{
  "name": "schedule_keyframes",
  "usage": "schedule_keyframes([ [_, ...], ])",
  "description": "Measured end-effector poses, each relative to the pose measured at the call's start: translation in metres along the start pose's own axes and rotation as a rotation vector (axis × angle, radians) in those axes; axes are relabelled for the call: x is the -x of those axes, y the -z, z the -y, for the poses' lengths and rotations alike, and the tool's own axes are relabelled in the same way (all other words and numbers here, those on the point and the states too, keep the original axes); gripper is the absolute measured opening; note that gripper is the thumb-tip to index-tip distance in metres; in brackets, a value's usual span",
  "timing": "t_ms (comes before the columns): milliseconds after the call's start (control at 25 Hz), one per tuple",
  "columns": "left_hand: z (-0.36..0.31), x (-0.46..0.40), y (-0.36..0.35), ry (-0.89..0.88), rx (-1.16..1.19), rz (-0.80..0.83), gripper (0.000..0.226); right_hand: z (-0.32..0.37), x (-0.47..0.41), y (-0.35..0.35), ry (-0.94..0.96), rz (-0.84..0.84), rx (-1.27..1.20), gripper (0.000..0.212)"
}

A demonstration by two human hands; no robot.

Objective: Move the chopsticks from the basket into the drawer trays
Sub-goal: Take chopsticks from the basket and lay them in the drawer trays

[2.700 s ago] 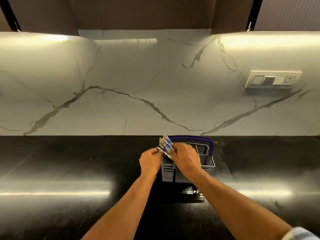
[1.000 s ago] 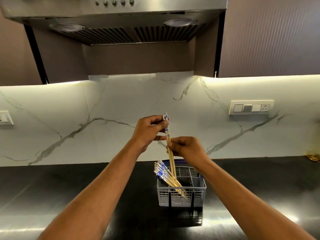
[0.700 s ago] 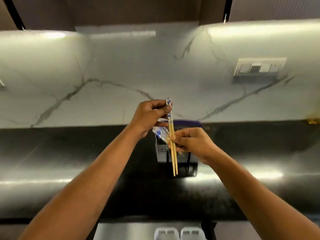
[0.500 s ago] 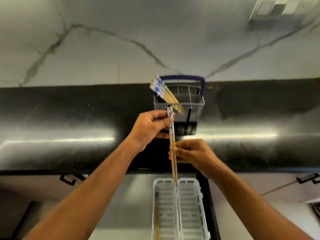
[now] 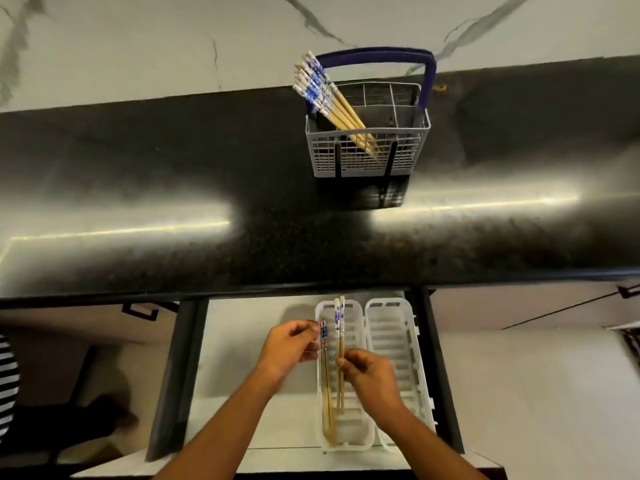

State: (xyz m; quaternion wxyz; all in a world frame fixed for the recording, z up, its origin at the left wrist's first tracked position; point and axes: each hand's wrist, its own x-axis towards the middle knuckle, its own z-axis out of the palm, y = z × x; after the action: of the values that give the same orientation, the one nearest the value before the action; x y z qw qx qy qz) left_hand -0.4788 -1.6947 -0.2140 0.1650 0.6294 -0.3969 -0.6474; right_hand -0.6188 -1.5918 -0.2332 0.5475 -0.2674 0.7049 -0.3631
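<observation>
Fingers of my right hand (image 5: 369, 377) pinch a pair of chopsticks (image 5: 340, 344) midway, its blue-patterned ends pointing to 12 o'clock over the left tray (image 5: 356, 434). My left hand (image 5: 289, 348), at 9 o'clock of the pair, has thumb and fingers loosely curled, slightly blurred; I cannot tell whether they touch anything. One chopstick (image 5: 325, 375) lies in the left tray. A right tray (image 5: 398, 341) sits beside it in the drawer (image 5: 242, 341). At 12 o'clock on the counter (image 5: 173, 202), the basket (image 5: 367, 157) holds more chopsticks (image 5: 329, 102), leaning toward 10 o'clock.
</observation>
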Motion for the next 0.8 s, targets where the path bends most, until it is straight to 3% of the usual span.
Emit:
schedule_keyframes([
  [200, 0.012, -0.025, -0.004, 0.004, -0.359, -0.037, 0.021, -0.022, -0.010, -0.028, -0.084, -0.087, 0.228, 0.032],
  [360, 0.013, -0.037, -0.010, 0.003, -0.518, -0.071, 0.013, -0.028, -0.031, -0.040, -0.151, -0.103, 0.399, 0.020],
  [560, 0.014, -0.042, -0.011, 0.035, -0.533, -0.075, 0.013, -0.026, -0.048, -0.050, -0.293, -0.184, 0.469, 0.023],
  [800, 0.014, -0.045, -0.007, 0.078, -0.448, -0.053, 0.013, -0.036, -0.049, -0.062, -0.268, -0.212, 0.598, 0.014],
])
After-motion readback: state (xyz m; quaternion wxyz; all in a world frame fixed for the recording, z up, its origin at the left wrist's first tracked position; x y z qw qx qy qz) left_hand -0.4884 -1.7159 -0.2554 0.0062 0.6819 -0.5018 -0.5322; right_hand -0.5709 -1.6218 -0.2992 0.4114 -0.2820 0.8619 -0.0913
